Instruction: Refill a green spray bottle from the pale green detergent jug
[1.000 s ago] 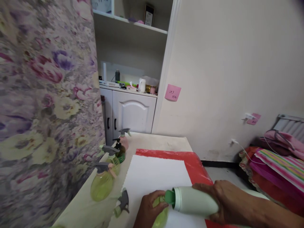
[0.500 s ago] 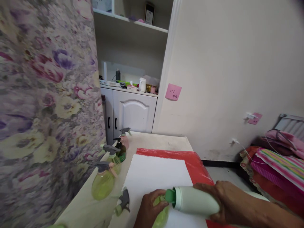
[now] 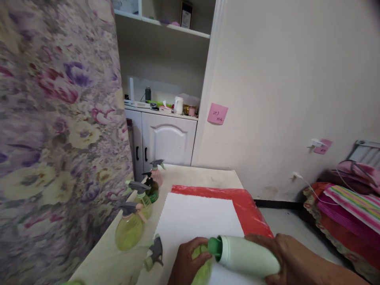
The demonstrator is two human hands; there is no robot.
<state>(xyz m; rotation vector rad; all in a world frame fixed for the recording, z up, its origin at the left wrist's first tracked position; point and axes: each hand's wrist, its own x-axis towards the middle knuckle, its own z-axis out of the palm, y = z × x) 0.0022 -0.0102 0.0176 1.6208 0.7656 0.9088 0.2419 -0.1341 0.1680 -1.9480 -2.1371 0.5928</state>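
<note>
My right hand (image 3: 292, 257) grips a pale green bottle (image 3: 247, 257) tipped on its side, its darker green neck (image 3: 214, 246) pointing left. My left hand (image 3: 187, 263) wraps around a small yellow-green bottle (image 3: 203, 269) right under that neck. Both are held above a white sheet (image 3: 196, 219) that lies on a red plastic sheet (image 3: 249, 209) on the table. A loose grey spray head (image 3: 154, 253) lies on the table just left of my left hand.
Several spray bottles stand in a row along the table's left edge, the nearest yellow-green one (image 3: 129, 229). A flowered curtain (image 3: 56, 138) hangs at the left. A white cabinet (image 3: 166, 138) stands behind; bedding (image 3: 350, 202) lies at the right.
The view has shifted slightly to the right. Both hands keep their hold on the two bottles in about the same position.
</note>
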